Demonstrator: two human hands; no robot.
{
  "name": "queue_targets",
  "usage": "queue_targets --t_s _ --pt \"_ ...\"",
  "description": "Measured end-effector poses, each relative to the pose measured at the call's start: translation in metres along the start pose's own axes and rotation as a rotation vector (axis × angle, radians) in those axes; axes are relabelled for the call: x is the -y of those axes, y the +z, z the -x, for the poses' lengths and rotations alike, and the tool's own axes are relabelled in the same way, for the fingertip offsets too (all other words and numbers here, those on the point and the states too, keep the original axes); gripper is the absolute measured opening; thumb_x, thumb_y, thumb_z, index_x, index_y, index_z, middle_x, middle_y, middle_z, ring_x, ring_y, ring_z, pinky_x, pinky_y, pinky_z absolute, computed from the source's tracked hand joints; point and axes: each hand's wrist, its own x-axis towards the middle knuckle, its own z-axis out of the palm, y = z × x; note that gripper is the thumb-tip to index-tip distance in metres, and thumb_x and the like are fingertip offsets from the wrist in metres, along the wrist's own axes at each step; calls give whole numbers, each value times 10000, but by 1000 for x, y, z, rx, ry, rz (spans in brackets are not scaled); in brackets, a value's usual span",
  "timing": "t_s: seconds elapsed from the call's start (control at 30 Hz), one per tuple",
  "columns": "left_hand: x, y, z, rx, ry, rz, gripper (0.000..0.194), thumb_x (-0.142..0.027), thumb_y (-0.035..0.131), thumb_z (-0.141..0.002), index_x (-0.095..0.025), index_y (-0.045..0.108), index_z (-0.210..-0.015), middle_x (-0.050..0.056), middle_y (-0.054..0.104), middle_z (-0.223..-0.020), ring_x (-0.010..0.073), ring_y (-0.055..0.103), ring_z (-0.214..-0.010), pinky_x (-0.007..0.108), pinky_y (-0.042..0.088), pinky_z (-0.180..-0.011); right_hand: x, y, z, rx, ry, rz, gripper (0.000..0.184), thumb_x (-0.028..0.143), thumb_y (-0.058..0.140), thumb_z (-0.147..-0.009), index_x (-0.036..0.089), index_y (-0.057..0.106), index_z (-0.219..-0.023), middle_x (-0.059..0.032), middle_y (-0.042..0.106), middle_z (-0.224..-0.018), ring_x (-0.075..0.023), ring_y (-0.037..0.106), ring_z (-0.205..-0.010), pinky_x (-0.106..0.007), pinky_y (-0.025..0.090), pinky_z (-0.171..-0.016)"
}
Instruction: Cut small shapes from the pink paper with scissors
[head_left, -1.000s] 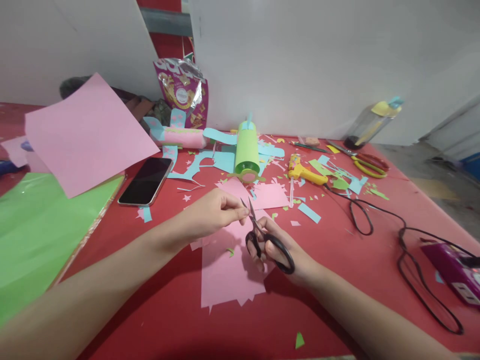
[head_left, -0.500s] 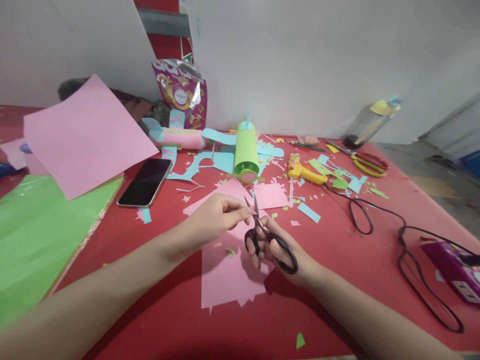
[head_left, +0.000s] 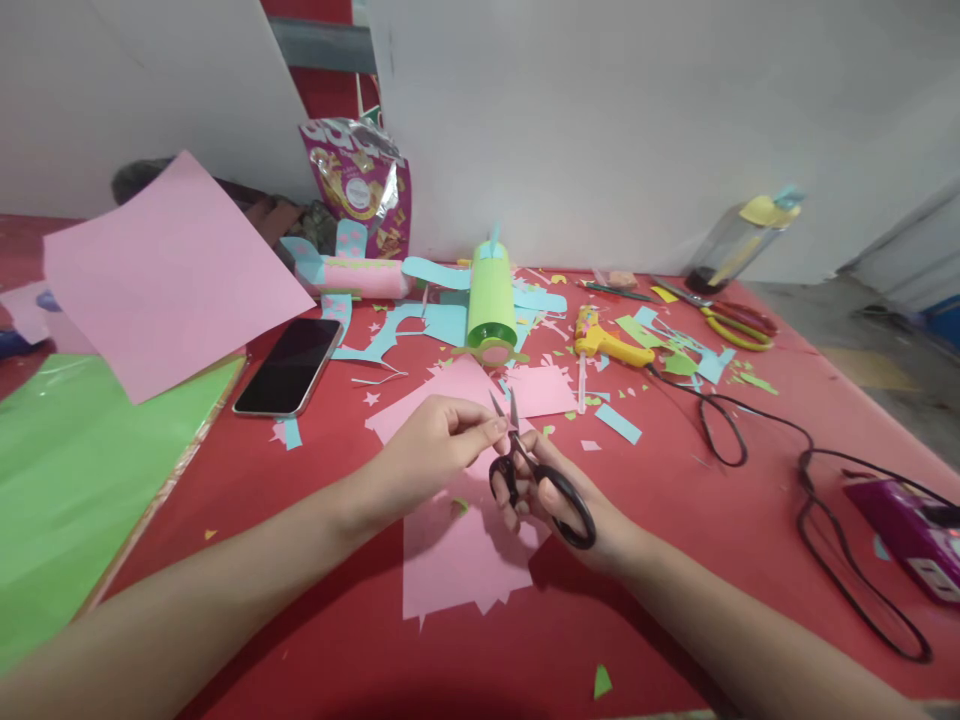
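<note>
Black-handled scissors (head_left: 516, 442) are gripped in my right hand (head_left: 559, 490), thumb in one loop and fingers about the other. The blades are spread apart and point away from me. Close by on the left, my left hand (head_left: 442, 440) is pinched at the fingertips on what looks like a tiny piece of pink paper, mostly hidden by the fingers. Beneath both hands lies a pink sheet (head_left: 442, 570) with jagged cut edges. Just beyond stands a light-green paper-wrapped cylinder (head_left: 491, 295) with blue paper wings and a round pink-and-green front piece.
A phone (head_left: 289, 365), large pink sheet (head_left: 176, 280) and green sheet (head_left: 112, 480) are at left. Behind are a pink paper cylinder (head_left: 367, 278) and snack bag (head_left: 364, 190). To the right lie a yellow glue gun (head_left: 615, 347), its cord, pliers (head_left: 739, 325) and several paper scraps.
My left hand has shifted very slightly, its wrist a little lower. The scissors stay spread in almost the same place, and the view has turned marginally.
</note>
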Motion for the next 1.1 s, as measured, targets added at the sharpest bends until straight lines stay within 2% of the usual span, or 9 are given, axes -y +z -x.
queue_targets --t_s 0.27,0.53,0.8,1.1 --pt "1 6 2 -78 60 -65 233 -202 431 -739 -131 510 -532 -60 405 -454 49 329 -431 174 279 -441 -1 0 0 6 -15 49 376 498 534 -696 211 304 -773 32 432 -684 -74 443 -555 -225 338 -538" --pt "5 13 6 -144 82 -63 243 -205 422 -753 -135 495 -532 -58 476 -456 48 395 -422 165 305 -437 -6 -1 0 -24 -44 100 353 481 521 -714 210 302 -774 41 407 -685 -64 423 -528 -226 357 -517" --pt "6 19 9 -191 90 -42 266 -202 396 -774 -149 454 -520 -57 507 -432 58 461 -413 169 344 -444 -10 -2 2 -54 -76 154 289 429 505 -751 210 320 -794 46 426 -659 -73 439 -535 -232 365 -531" --pt "7 21 10 -200 120 -63 267 -195 390 -782 -150 446 -525 -55 509 -434 58 473 -433 162 361 -458 -10 2 3 -72 -69 187 314 443 515 -737 207 315 -792 49 433 -644 -71 436 -509 -229 357 -508"
